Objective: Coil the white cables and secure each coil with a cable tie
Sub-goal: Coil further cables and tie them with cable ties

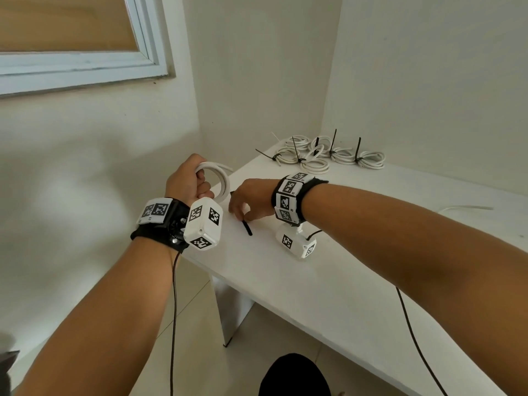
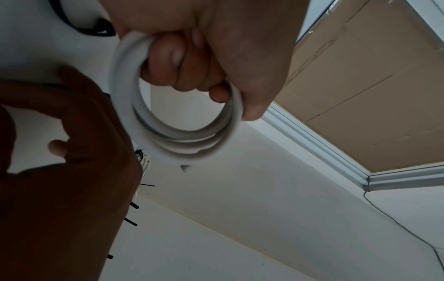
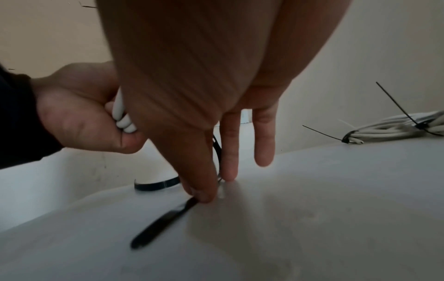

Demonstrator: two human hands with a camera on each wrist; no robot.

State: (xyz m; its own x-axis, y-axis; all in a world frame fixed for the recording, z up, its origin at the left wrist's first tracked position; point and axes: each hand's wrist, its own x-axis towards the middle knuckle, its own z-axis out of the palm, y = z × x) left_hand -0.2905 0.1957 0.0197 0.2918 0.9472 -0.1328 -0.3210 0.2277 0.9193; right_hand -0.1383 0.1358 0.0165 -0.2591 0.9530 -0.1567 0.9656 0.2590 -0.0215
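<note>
My left hand (image 1: pixel 187 181) grips a small coil of white cable (image 1: pixel 224 180) and holds it upright just past the table's left edge. In the left wrist view the fingers (image 2: pixel 187 62) curl through the coil (image 2: pixel 182 146). My right hand (image 1: pixel 247 205) is down on the white table (image 1: pixel 343 281) beside it. Thumb and forefinger pinch one end of a black cable tie (image 1: pixel 247 227) that lies flat on the top. In the right wrist view the pinching fingertips (image 3: pixel 201 196) meet the cable tie (image 3: pixel 163 222), and two other fingers reach straight down to the table.
Several tied white coils (image 1: pixel 328 157) with black tie tails sticking up lie at the table's far corner against the wall. A loose white cable (image 1: pixel 465 208) lies at the right. Another black strip (image 3: pixel 156 185) curves at the table edge behind my right hand.
</note>
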